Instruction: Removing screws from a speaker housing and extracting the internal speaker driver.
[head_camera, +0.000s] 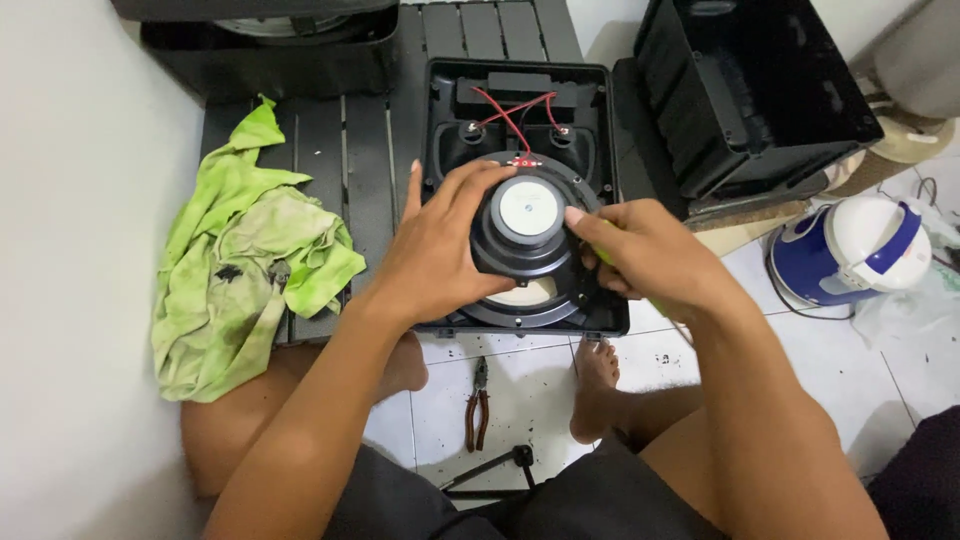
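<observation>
Left hand (445, 245) cupped over round black speaker driver (527, 215), fingers spread on left rim. Right hand (640, 250) pinching green-handled tool (606, 256) at right rim.

white wall (70, 200), speckled white floor tiles (530, 385)

The only label in view is a round white sticker (528, 206) on the back of the black speaker magnet (520, 245), at the middle of the frame. No packages, signs or screens show anywhere.
</observation>
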